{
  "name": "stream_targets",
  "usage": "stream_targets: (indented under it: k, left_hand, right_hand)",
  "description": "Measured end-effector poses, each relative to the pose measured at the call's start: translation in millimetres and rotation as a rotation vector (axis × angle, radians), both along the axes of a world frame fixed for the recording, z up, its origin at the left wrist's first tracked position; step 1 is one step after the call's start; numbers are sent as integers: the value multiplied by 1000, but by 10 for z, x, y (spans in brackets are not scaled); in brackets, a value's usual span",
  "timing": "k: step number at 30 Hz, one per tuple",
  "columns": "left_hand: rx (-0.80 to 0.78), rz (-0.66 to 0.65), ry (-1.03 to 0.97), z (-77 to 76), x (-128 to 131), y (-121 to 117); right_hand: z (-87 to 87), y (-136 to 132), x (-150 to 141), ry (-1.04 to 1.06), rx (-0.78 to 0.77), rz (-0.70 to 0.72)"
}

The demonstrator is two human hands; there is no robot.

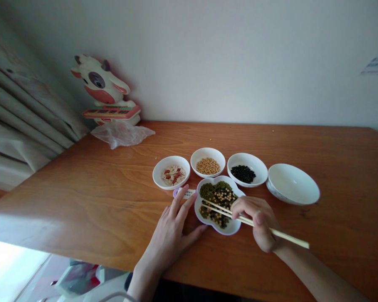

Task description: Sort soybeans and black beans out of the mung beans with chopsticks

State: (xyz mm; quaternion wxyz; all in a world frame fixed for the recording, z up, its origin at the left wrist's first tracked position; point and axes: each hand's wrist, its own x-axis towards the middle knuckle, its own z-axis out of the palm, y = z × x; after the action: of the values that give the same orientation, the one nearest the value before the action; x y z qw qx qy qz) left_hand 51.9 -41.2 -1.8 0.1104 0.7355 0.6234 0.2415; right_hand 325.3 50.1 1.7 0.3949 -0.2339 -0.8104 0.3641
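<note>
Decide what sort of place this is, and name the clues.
Probably a room at home: a wooden table against a plain wall, curtains on the left, a cow-shaped toy, and small bowls of beans.

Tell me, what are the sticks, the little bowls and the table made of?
The chopsticks in the right hand look like pale, unpainted wood or bamboo, matte. The small bowls seem glazed ceramic or maybe plastic: white, smooth, slightly shiny. The table looks like varnished wood, with orange-brown grain lines and a soft sheen.
</note>
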Motion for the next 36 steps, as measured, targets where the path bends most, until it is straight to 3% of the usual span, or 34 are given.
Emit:
stream_targets:
  k: [11, 36]
  left_hand:
    - [-14, 3, 7, -4, 2, 4]
    - [-21, -2, -3, -2, -2, -11]
  right_hand:
    - [8, -21, -59, 70, -92, -26]
    - [-35, -23, -59, 78, -62, -25]
